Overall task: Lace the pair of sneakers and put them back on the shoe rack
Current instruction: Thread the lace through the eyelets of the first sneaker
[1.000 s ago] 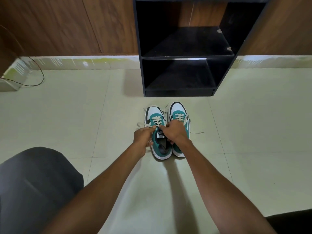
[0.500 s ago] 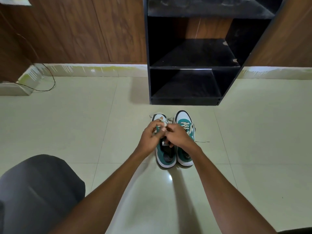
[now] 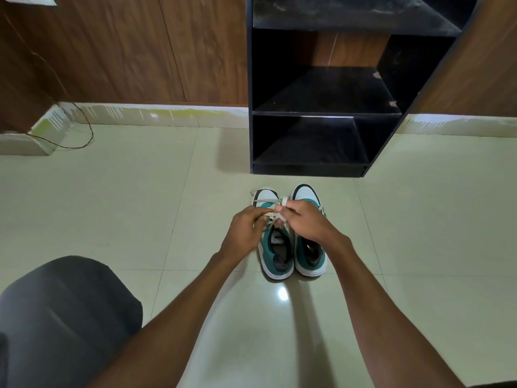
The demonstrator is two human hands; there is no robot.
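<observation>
Two teal, white and black sneakers stand side by side on the tiled floor, toes toward the rack. Over the left sneaker (image 3: 275, 254) both hands meet. My left hand (image 3: 246, 229) pinches one end of its white lace (image 3: 275, 217). My right hand (image 3: 303, 221) holds the other end, looped round a finger above the tongue. The right sneaker (image 3: 310, 257) sits touching the left one, its front half hidden under my right hand. The black shoe rack (image 3: 321, 114) stands just beyond the sneakers, its shelves bare.
A wood-panelled wall runs behind the rack, with a pale skirting strip along the floor. A thin dark cable (image 3: 84, 130) loops on the floor at the far left. My knee in dark cloth (image 3: 61, 317) fills the lower left.
My hands have drawn together over the left sneaker and lifted its lace ends up; a loop now sits round my right finger. The camera has tilted up slightly.
</observation>
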